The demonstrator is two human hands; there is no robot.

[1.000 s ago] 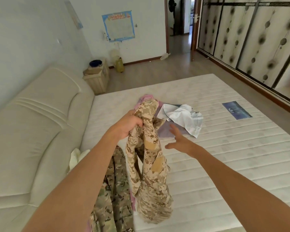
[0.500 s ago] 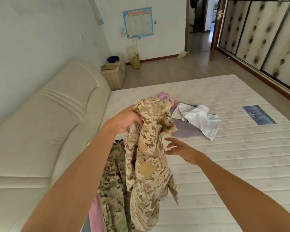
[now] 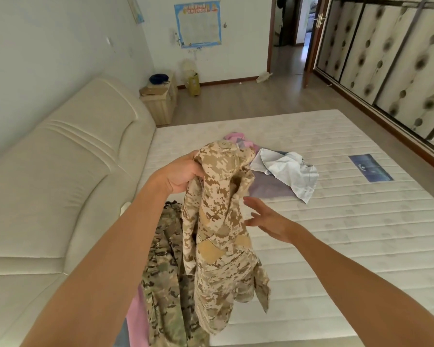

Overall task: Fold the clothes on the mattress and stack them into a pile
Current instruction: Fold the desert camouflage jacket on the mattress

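Nearest me, at the bottom edge, I see a green woodland-camouflage garment (image 3: 164,276) lying crumpled on the mattress (image 3: 336,246), with a strip of pink cloth (image 3: 138,319) showing beside it under my left forearm. Just above that, my left hand (image 3: 181,172) grips the bunched top of a tan desert-camouflage jacket (image 3: 218,236), fingers curled round the fabric, so the jacket hangs down in the air in loose folds (a tan elbow patch faces me), its lower hem dangling over the mattress and the green garment. My right hand (image 3: 268,222) is just beside the hanging jacket on its right, fingers spread and straight, holding nothing; I cannot tell whether the fingertips touch the cloth.

Farther out, near the middle of the mattress, lies a small heap: a crumpled pale blue shirt (image 3: 288,171) resting on a flat lilac garment (image 3: 268,189), with a pink garment (image 3: 238,139) peeking out behind the jacket's top. A blue label (image 3: 370,167) sits on the mattress well to the right of the heap.

Along the left runs the cream padded headboard (image 3: 60,166). Beyond it stands a small beige bedside cabinet (image 3: 159,103) with a dark blue object on top, then a yellow bin (image 3: 193,83) against the far wall under a blue-bordered poster (image 3: 198,26). Patterned wardrobe doors (image 3: 391,53) line the right side.
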